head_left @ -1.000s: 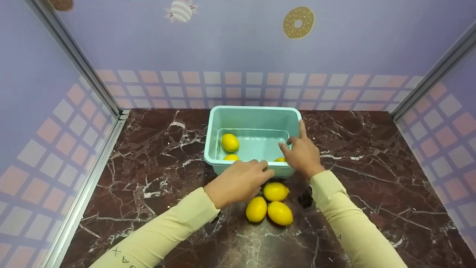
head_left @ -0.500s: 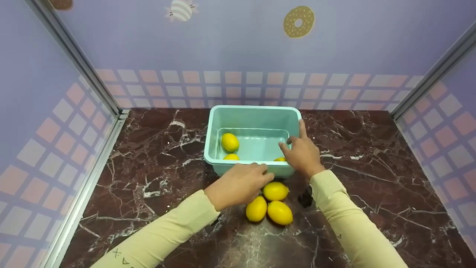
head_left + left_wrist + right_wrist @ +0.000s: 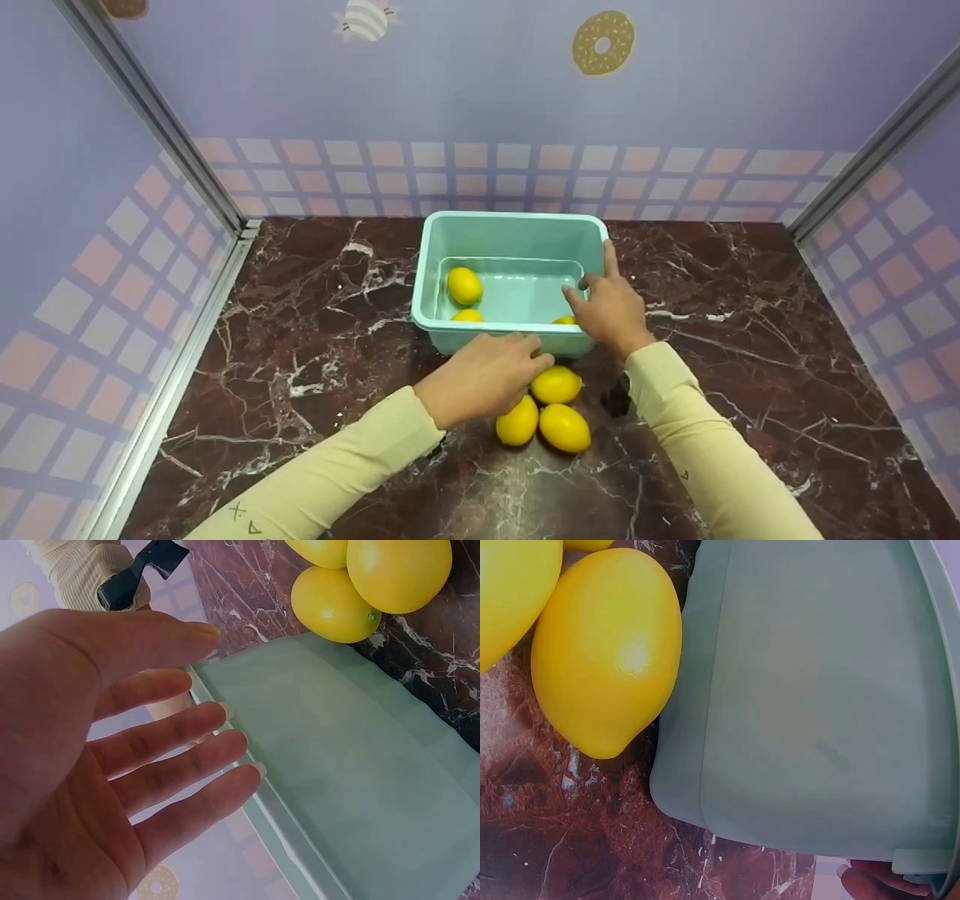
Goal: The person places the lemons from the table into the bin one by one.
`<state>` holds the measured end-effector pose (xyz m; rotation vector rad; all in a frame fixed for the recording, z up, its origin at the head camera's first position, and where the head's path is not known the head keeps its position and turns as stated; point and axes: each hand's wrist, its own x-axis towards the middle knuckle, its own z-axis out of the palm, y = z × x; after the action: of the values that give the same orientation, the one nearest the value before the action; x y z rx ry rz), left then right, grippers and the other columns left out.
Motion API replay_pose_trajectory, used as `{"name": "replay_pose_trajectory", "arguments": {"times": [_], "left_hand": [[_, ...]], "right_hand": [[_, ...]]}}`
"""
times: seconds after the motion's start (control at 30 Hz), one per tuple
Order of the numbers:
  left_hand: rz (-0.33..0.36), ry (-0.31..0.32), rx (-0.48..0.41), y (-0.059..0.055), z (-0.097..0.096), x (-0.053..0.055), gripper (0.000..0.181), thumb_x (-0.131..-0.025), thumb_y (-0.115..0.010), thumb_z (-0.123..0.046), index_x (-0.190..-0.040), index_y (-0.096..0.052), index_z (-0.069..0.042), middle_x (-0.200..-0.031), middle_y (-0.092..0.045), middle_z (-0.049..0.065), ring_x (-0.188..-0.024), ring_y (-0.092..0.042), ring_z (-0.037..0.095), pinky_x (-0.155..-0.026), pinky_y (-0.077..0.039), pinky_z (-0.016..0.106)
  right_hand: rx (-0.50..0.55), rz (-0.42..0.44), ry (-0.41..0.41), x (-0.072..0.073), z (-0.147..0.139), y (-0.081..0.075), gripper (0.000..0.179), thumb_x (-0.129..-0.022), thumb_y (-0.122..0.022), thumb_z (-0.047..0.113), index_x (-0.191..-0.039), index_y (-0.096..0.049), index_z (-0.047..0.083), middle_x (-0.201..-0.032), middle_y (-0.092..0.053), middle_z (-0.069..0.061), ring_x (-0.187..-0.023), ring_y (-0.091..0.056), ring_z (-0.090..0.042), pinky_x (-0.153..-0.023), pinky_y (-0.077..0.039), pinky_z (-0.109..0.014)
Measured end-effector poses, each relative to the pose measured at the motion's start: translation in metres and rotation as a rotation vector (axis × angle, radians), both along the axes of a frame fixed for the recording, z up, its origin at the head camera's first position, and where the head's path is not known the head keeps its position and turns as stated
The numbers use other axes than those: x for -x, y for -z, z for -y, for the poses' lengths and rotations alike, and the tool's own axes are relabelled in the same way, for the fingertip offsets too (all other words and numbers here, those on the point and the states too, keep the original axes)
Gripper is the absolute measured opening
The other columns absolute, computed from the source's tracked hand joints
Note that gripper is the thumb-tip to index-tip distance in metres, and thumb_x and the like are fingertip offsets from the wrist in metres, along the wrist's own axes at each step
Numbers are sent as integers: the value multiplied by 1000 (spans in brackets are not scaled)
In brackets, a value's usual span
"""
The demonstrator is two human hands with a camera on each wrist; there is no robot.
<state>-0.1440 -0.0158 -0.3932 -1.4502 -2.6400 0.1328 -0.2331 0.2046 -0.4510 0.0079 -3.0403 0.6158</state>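
Note:
A mint-green plastic bin [image 3: 517, 217] stands toward the back wall with yellow lemons inside: a whole one [image 3: 464, 286] at the left, and two partly hidden by the front wall. My right hand [image 3: 615, 311] holds the bin's right rim, thumb inside and index finger stretched along the edge. In front of the bin hovers my left hand [image 3: 484, 379], palm toward the front wall, its fingers loosely extended and holding nothing. Three lemons lie clustered before the bin: one nearest it [image 3: 556, 385], one beside the left hand [image 3: 517, 422], and one in front [image 3: 565, 428].
The tabletop [image 3: 337, 300] is dark red marble-patterned. Purple panels with pink and white squares enclose the back and sides, and a metal strip [image 3: 176, 375] runs along the left edge. Another wrist's black camera mount [image 3: 142, 574] shows in the left wrist view.
My left hand has drawn slightly down and back from the bin's front rim toward the lemons. My right hand, the bin and the lemons stay put.

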Motion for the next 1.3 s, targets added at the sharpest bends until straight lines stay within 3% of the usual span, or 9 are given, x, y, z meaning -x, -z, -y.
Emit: {"name": "replay_pose_trajectory", "arguments": {"times": [0.43,0.93,1.1,1.3], "left_hand": [[-10,1,18,4,-2,-3,23,-87,-64,-18,-110,-63,-18,-93,-57,0,-74,-57,15,-53,-48,28],[14,12,27,11,-3,-5,24,-86,-65,-16,-111,-65,-18,-93,-58,0,-73,-56,16,-52,-48,29],[-15,22,30,14,-3,-6,24,-85,-66,-17,-109,-64,-19,-91,-57,-1,-72,-56,16,-51,-48,29],[-14,23,36,17,-3,-7,22,-84,-67,-18,-106,-63,-19,-93,-58,-1,-73,-57,16,-51,-49,29]], "right_hand": [[2,8,3,0,-1,1,54,-95,-49,49,-117,-66,3,-164,-2,-10,-115,-58,-40,-83,-50,-55],[8,22,12,1,0,0,53,-95,-51,48,-116,-66,2,-164,-2,-9,-114,-58,-39,-83,-51,-55],[4,27,11,1,0,-1,52,-94,-51,48,-114,-67,3,-164,-2,-9,-105,-61,-39,-78,-50,-54],[7,31,9,2,-1,-1,53,-94,-50,49,-116,-66,3,-164,-1,-8,-107,-60,-39,-82,-49,-56]]}}
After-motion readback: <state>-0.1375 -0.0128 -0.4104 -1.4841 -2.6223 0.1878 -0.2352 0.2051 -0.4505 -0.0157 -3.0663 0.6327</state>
